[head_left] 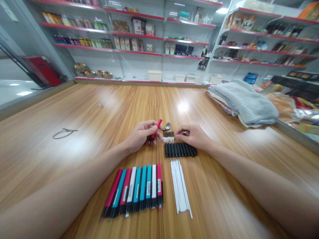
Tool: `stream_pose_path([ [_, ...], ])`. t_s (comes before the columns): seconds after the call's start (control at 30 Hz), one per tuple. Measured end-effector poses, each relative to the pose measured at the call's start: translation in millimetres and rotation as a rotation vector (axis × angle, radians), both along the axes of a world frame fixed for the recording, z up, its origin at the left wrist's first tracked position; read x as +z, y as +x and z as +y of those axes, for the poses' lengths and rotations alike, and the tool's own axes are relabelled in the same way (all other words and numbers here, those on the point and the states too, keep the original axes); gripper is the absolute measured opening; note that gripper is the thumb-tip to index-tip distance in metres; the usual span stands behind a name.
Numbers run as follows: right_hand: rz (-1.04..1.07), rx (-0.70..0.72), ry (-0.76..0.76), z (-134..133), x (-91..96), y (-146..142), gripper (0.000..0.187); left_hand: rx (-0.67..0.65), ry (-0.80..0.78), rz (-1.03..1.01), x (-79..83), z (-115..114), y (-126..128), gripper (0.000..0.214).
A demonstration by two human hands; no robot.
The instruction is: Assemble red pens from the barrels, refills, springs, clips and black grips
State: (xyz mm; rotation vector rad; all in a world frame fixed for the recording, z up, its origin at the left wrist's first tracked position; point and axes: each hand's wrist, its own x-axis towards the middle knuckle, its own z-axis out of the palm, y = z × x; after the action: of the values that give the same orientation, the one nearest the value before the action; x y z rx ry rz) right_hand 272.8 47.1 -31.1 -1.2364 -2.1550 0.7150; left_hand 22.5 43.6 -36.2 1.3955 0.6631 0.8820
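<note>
Beyond the tubes [179,150], our left hand [142,135] pinches a barrel [156,128], our right hand [195,135] curls its fingers, grip unclear: likely assembly, next needing alignment.

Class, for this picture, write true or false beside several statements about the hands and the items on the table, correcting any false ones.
1. The left hand holds a red tube. True.
2. The row of pens is all one colour. False: it mixes red, blue and white.
3. The white sticks lie right of the row of pens. True.
4. The right hand grips a blue pen. False: it holds no pen.
5. The folded striped cloth lies beyond the black tubes. True.
</note>
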Motion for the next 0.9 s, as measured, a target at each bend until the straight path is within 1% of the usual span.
stream_pose_path([
  [0.13, 0.004, 0.012, -0.003, 2.0, 0.6, 3.5, 0.019, 0.026, 0.033, 0.024, 0.0, 0.1, 0.6, 0.025],
  [0.23, 0.023, 0.056, -0.028, 2.5, 1.6, 6.7, 0.023, 0.031, 0.031, 0.018, -1.8, 0.5, 1.0, 0.024],
  [0.37, 0.034, 0.101, -0.015, 1.5, 2.8, 8.1, 0.02, 0.014, 0.012, 0.015, -3.5, 0.2, 1.4, 0.024],
  [0.5, 0.029, 0.127, -0.007, 1.7, 2.3, 7.4, 0.017, 0.026, 0.027, 0.041, -2.2, -1.3, 2.1, 0.025],
  [0.63, 0.023, 0.109, -0.022, 2.7, 0.1, 7.7, 0.019, 0.046, 0.057, 0.095, 0.8, -3.1, 2.6, 0.028],
  [0.73, -0.008, 0.102, 0.004, 3.4, -1.1, 8.5, 0.019, 0.054, 0.067, 0.133, 2.3, -4.4, 2.0, 0.029],
  [0.83, -0.049, 0.089, 0.058, 4.3, -2.0, 9.1, 0.015, 0.051, 0.037, 0.107, 1.7, -4.4, 0.7, 0.031],
  [0.9, -0.077, 0.075, 0.085, 5.2, -2.5, 9.3, 0.014, 0.043, -0.001, 0.047, 0.7, -3.3, -0.2, 0.029],
])
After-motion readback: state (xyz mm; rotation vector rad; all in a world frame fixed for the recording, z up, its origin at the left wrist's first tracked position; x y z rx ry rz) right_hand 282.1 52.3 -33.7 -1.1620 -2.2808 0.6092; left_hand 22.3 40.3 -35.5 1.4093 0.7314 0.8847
